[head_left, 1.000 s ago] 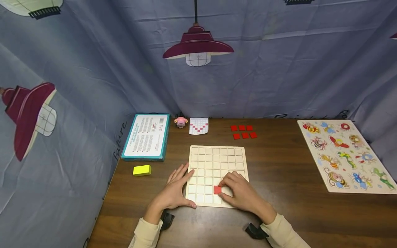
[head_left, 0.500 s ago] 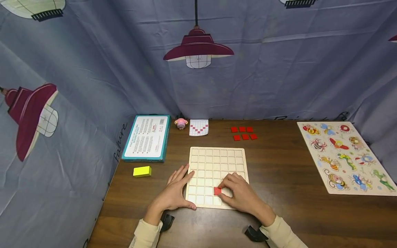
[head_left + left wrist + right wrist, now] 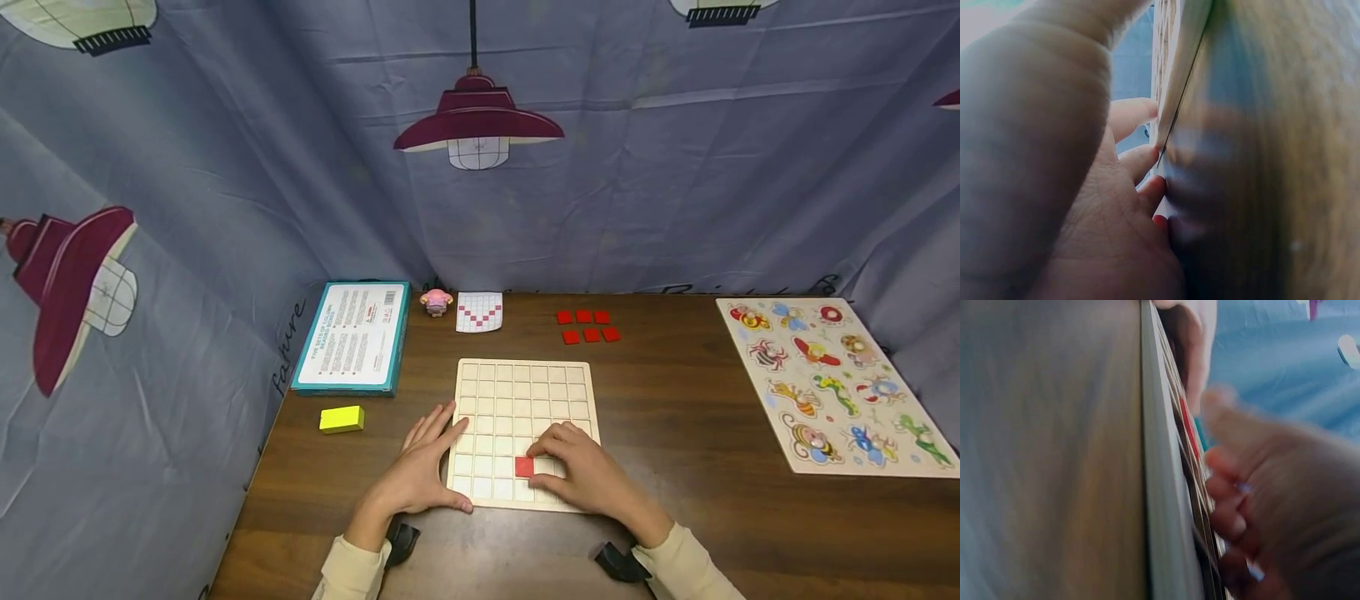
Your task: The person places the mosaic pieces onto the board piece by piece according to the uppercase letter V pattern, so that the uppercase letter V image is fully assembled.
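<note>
A pale wooden grid board (image 3: 522, 392) lies flat on the table in the head view. One red square tile (image 3: 524, 467) (image 3: 1188, 425) sits in a cell of its lower part. My right hand (image 3: 585, 475) (image 3: 1291, 481) is over the board's lower right, thumb and index finger spread at the tile's right side, gripping nothing that I can see. Against the board's left edge rests my left hand (image 3: 416, 471) (image 3: 1116, 206), its fingers stretched and the thumb at the lower left corner. My right hand covers several cells.
Beyond the board lie several red tiles (image 3: 588, 326), a card with a pink-red grid pattern (image 3: 480, 312) and a small pink figure (image 3: 436, 302). At left are a teal-edged box (image 3: 351, 337) and a yellow block (image 3: 342, 419). A picture puzzle board (image 3: 836, 387) lies at right.
The head view has shifted slightly. My right fingers have spread a little from the red tile, which stays in its cell. My left hand keeps its place at the board's edge.
</note>
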`<action>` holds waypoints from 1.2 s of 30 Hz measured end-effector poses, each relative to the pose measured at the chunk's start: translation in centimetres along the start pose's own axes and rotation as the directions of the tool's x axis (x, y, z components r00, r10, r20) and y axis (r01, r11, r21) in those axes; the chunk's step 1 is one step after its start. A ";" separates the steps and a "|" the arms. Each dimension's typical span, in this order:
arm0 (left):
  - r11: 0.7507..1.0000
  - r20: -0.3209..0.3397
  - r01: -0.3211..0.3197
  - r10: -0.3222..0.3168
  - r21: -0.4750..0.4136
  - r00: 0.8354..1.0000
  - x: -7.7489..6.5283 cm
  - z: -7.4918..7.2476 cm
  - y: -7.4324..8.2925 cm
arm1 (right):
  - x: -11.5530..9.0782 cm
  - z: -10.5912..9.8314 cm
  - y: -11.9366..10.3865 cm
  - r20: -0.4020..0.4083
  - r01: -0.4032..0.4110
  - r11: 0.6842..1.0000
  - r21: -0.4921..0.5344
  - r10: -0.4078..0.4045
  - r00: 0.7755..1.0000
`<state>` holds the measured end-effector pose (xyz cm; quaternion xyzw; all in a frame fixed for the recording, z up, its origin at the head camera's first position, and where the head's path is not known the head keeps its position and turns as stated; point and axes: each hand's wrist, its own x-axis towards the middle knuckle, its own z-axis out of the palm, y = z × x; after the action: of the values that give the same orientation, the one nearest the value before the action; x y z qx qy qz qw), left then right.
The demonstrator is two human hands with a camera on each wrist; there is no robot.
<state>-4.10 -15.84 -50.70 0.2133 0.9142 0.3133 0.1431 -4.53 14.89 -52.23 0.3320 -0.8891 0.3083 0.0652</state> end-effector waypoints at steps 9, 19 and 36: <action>1.000 0.013 -0.001 0.001 0.003 1.000 -0.2 0.1 -0.1 | 0.4 -3.8 6.8 -0.130 -0.210 0.967 0.146 0.229 0.965; 1.000 0.007 -0.002 0.002 -0.002 1.000 0.0 0.2 -0.1 | 1.5 -7.0 13.9 -0.187 -0.408 0.907 0.106 0.421 0.887; 1.000 0.024 0.011 -0.011 0.008 1.000 0.2 0.1 -0.3 | 4.4 -7.8 17.7 -0.110 -0.451 0.892 0.019 0.450 0.886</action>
<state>-4.29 -15.94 -51.03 0.2125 0.9149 0.3061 0.1551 -19.81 27.50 -53.50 0.0986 -0.9380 0.3297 0.0427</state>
